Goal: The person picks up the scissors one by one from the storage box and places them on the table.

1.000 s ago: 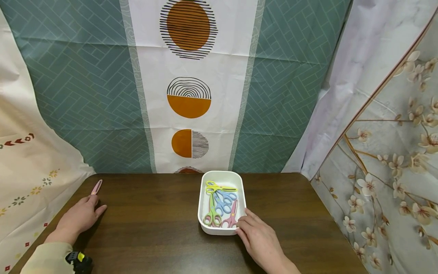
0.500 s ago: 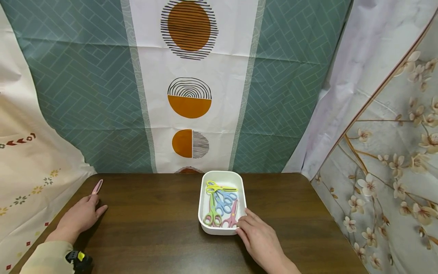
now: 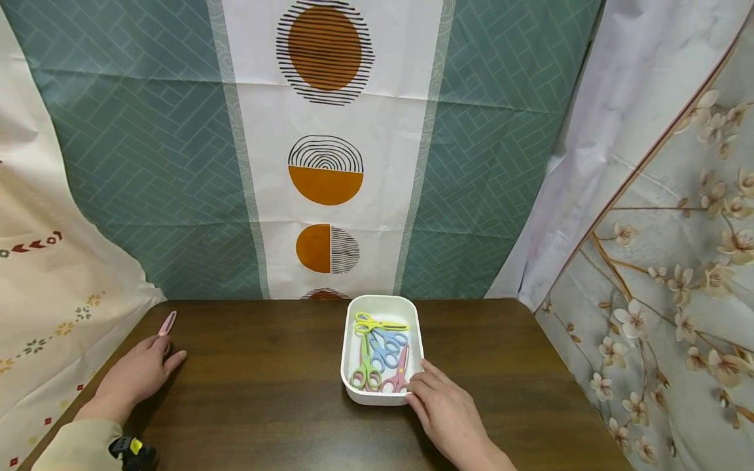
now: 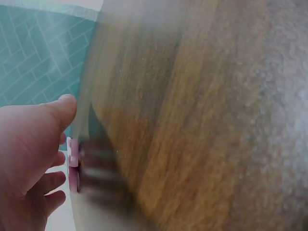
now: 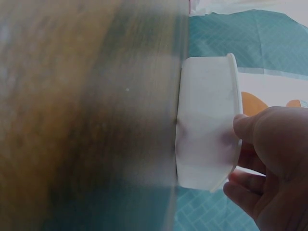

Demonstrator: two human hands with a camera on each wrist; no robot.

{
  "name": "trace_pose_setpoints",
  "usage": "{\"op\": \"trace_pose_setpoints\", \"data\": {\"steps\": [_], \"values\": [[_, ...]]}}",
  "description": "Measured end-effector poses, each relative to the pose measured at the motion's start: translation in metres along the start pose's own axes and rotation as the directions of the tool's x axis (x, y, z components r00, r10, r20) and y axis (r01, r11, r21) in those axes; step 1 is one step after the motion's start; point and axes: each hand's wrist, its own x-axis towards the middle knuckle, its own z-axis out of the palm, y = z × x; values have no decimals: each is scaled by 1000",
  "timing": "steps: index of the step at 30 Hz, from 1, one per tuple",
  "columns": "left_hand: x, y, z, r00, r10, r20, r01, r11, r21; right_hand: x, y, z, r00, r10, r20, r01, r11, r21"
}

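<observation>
At the table's far left corner, my left hand (image 3: 134,376) rests over pink scissors (image 3: 168,323); only a slim pink end shows past the fingers. In the left wrist view the fingers of that hand (image 4: 36,154) are loosely bent beside the pink plastic (image 4: 73,159), with the thumb held apart. A white plastic box (image 3: 351,353) stands on the table, and my right hand (image 3: 450,415) grips its near right corner, with the thumb and fingers at the rim. Inside lie yellow scissors (image 3: 379,326), blue scissors (image 3: 385,347), green scissors (image 3: 365,366) and pink scissors (image 3: 400,373).
The dark wooden table (image 3: 253,379) spreads between my hands. A green and white patterned cloth (image 3: 336,209) hangs behind its far edge. Pale cloth (image 3: 53,314) hangs at the left, and a flowered curtain (image 3: 665,314) at the right.
</observation>
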Motion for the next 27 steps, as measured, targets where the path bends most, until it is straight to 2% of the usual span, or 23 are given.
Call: {"op": "trace_pose_setpoints", "data": {"steps": [6, 14, 21, 27], "values": [[-1, 7, -3, 999, 25, -36, -24, 999, 26, 0, -1, -2, 1000, 7, 9, -7, 1000, 1], [-1, 31, -2, 984, 85, -157, -77, 995, 56, 1, -1, -2, 1000, 18, 22, -18, 1000, 2], [-1, 58, 0, 981, 104, -164, -99, 994, 40, 0, 0, -1, 1000, 0, 11, 0, 1000, -4], [-3, 85, 1, 974, 131, -188, -130, 991, 16, 1, -1, -3, 999, 19, 35, -19, 1000, 8]]}}
